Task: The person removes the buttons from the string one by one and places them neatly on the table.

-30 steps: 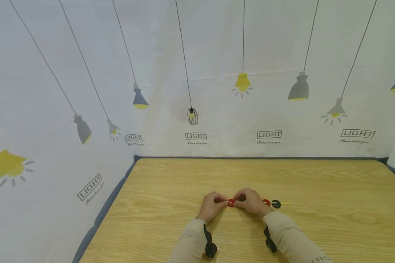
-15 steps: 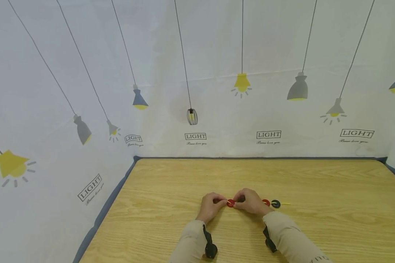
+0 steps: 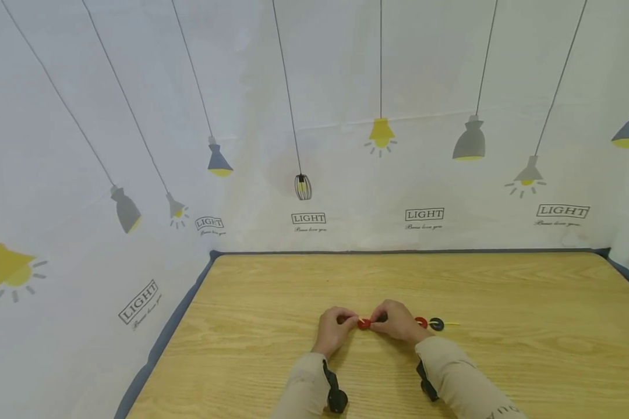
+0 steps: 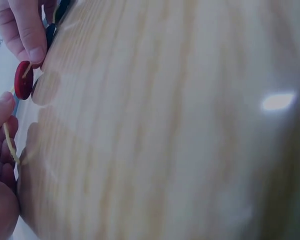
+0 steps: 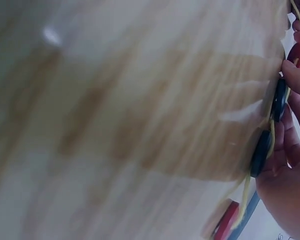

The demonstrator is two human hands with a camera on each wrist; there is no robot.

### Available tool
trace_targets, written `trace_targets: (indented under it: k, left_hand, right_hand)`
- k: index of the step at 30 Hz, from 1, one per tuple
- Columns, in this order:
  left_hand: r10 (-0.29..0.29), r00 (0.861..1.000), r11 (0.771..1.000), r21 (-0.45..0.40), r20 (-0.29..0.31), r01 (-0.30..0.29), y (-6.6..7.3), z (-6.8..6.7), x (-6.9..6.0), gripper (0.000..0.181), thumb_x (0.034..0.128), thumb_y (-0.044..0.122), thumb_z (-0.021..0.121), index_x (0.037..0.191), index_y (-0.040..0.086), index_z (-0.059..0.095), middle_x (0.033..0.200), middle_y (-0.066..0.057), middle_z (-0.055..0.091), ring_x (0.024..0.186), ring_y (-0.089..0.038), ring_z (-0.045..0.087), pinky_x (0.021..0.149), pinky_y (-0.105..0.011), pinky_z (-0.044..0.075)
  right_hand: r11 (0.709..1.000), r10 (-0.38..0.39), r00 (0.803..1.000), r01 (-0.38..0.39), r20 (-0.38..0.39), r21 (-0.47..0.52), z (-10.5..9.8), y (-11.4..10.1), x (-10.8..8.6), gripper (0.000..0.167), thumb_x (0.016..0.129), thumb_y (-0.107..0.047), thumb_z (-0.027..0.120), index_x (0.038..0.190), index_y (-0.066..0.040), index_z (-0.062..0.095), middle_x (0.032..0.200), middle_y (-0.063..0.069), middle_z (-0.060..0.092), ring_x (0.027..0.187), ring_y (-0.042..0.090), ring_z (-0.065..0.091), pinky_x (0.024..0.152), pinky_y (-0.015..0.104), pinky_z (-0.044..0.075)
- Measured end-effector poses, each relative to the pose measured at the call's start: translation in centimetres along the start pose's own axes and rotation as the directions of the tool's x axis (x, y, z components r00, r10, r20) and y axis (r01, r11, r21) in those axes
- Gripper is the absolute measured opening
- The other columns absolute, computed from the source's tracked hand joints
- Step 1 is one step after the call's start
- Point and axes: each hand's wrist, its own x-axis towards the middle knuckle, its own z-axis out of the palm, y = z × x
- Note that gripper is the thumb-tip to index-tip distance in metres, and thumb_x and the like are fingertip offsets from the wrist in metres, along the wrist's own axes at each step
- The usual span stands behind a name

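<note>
Just above the table, my right hand (image 3: 398, 321) pinches the edge of a red button-like disc (image 3: 364, 324) between thumb and finger. My left hand (image 3: 333, 333) pinches the yellow string (image 4: 10, 142) close to that disc; a loose length hangs across its fingers in the left wrist view. The string shows at the middle of the disc. Under and beside the right hand, the right wrist view shows dark discs (image 5: 261, 153) and another red disc (image 5: 227, 220) on the same string. Beyond the right hand, a dark disc (image 3: 437, 324) lies near the string's tail.
A wood-grain table (image 3: 272, 291) lies under both hands. White fabric walls (image 3: 346, 186) printed with lamps stand around its back and left side, with a dark blue border (image 3: 180, 311) along the edge. Each wrist bears a black camera strap (image 3: 337, 399).
The hands and red disc shift slightly left in the head view, together with the whole scene. Both hands keep their pinches, and the disc between them tilts a little.
</note>
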Motion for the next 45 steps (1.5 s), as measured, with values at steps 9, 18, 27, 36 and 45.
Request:
trace_targets:
  k: [9, 18, 27, 36, 45]
  left_hand:
    - [-0.024, 0.997, 0.999, -0.024, -0.067, 0.022, -0.1, 0.3, -0.2, 0.007, 0.0786, 0.013, 0.066, 0.079, 0.006, 0.068, 0.076, 0.003, 0.061, 0.070, -0.005, 0.052, 0.063, -0.019, 0.042]
    - [-0.056, 0.996, 0.994, -0.097, -0.065, 0.049, 0.2, 0.4, -0.1, 0.008, 0.0803, 0.013, 0.065, 0.081, 0.005, 0.068, 0.078, 0.003, 0.062, 0.069, -0.004, 0.052, 0.063, -0.019, 0.042]
    - [-0.058, 0.995, 0.988, -0.147, -0.080, 0.045, 0.8, 0.5, -0.1, 0.011, 0.0817, 0.016, 0.064, 0.083, 0.006, 0.068, 0.078, 0.002, 0.063, 0.067, -0.004, 0.051, 0.062, -0.020, 0.042]
    - [-0.079, 0.992, 0.981, -0.187, -0.099, 0.059, 1.7, 0.9, 0.3, 0.012, 0.0812, 0.019, 0.065, 0.082, 0.007, 0.068, 0.078, 0.004, 0.062, 0.069, -0.004, 0.051, 0.061, -0.021, 0.042]
    - [-0.051, 0.992, 0.978, -0.209, -0.118, 0.026, 2.2, 1.1, 0.5, 0.013, 0.0804, 0.019, 0.065, 0.082, 0.006, 0.068, 0.077, 0.002, 0.063, 0.067, -0.004, 0.052, 0.061, -0.020, 0.043]
  right_hand:
    - [0.997, -0.068, 0.997, 0.067, -0.027, -0.048, -0.1, -0.1, -0.2, 0.009, 0.072, -0.009, 0.072, 0.066, -0.010, 0.065, 0.068, -0.006, 0.052, 0.066, 0.009, 0.047, 0.062, 0.026, 0.040]
    - [0.986, -0.138, 0.980, 0.150, -0.143, 0.077, 0.4, 1.2, 0.0, 0.015, 0.076, -0.025, 0.070, 0.067, -0.014, 0.066, 0.070, -0.006, 0.055, 0.068, 0.011, 0.051, 0.064, 0.034, 0.043]
    - [0.994, 0.052, 0.989, -0.038, -0.137, 0.104, 0.0, -0.7, -0.1, 0.005, 0.075, -0.003, 0.067, 0.072, -0.006, 0.065, 0.073, -0.001, 0.058, 0.064, 0.013, 0.050, 0.055, 0.025, 0.042]
    - [0.994, 0.084, 0.989, -0.075, -0.124, 0.079, 0.0, -0.4, 0.2, 0.005, 0.080, -0.004, 0.062, 0.083, -0.007, 0.065, 0.076, -0.003, 0.060, 0.065, 0.011, 0.045, 0.057, 0.025, 0.038]
    - [0.998, -0.009, 0.994, 0.016, -0.106, 0.062, -0.4, -0.7, -0.2, 0.006, 0.080, -0.003, 0.061, 0.084, -0.006, 0.065, 0.070, -0.004, 0.056, 0.058, 0.008, 0.042, 0.051, 0.022, 0.036]
